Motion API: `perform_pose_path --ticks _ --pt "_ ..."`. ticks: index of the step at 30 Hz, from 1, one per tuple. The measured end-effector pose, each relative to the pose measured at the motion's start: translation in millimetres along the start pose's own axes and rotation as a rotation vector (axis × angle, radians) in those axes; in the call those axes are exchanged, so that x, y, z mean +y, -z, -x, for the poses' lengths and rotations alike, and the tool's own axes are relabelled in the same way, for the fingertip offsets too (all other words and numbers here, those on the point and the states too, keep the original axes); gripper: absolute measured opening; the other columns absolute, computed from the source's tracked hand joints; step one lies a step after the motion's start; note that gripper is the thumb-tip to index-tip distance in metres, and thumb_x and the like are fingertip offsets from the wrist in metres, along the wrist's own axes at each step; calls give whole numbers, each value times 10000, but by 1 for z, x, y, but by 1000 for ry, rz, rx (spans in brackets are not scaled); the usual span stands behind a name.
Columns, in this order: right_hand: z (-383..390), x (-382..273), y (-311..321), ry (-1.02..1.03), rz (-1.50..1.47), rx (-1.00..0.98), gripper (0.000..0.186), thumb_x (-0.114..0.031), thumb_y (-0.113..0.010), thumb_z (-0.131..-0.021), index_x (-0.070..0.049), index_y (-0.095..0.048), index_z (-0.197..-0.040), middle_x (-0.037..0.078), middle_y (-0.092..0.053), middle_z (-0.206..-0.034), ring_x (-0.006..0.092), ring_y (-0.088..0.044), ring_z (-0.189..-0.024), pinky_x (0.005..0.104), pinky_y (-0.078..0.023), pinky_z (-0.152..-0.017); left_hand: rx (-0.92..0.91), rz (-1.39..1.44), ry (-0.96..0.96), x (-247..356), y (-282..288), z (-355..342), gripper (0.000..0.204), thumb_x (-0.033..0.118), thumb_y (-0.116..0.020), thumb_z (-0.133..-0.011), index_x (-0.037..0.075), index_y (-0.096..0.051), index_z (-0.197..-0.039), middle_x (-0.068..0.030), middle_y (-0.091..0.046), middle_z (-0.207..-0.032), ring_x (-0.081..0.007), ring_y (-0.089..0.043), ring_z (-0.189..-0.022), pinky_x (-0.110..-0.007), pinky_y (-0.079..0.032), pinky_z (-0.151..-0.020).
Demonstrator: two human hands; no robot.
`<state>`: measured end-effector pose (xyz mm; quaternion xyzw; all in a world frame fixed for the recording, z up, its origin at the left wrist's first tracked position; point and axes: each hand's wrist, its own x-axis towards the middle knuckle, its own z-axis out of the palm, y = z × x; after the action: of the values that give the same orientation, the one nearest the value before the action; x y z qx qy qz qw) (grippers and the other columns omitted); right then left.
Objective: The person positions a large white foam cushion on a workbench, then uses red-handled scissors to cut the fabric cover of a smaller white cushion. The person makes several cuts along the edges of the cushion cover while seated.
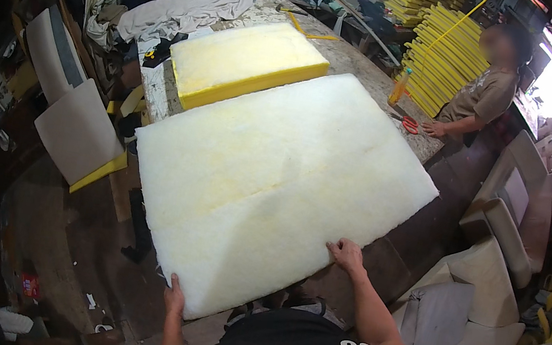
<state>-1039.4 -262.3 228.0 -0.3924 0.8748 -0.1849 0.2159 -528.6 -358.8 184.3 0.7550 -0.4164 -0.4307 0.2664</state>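
Observation:
A large white sheet of fluffy batting (290,175), faintly yellow in places, spreads from the worktable out over its near edge toward me. My left hand (175,295) grips its near left corner, with the fingers hidden beneath. Farther right, my right hand (348,254) is closed on the near edge, fingertips curled over the top. Whether foam lies under the sheet I cannot tell. Behind it on the table sits a thick yellow foam block (250,87) topped with white batting.
At the table's (418,140) right end lie red-handled scissors (410,125) beside an orange bottle (399,87). A co-worker (486,91) stands there, one hand on the table. Yellow foam sheets (441,50) are stacked behind. Upholstered pieces (80,130) stand left; beige seat parts (485,283) lie right.

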Motion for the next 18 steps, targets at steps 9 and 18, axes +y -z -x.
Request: perform_pose_path --ticks 9,18 --pt "0 0 0 -6 12 -1 508 -504 -643 -837 3 -676 -854 241 -675 -891 395 -645 -909 467 -492 -803 0 -21 11 20 2 15 847 628 -423 -946 -167 -547 -1214 -302 -599 -1223 -378 -583 -1154 -396 -419 -995" --pt "1 -3 -1 -25 22 0 499 -506 -642 -838 -8 -679 -856 240 -677 -888 391 -652 -906 467 -495 -799 -69 -31 31 -10 4 -6 857 646 -413 -939 -145 -539 -1243 -291 -592 -1243 -384 -570 -1172 -404 -415 -999"
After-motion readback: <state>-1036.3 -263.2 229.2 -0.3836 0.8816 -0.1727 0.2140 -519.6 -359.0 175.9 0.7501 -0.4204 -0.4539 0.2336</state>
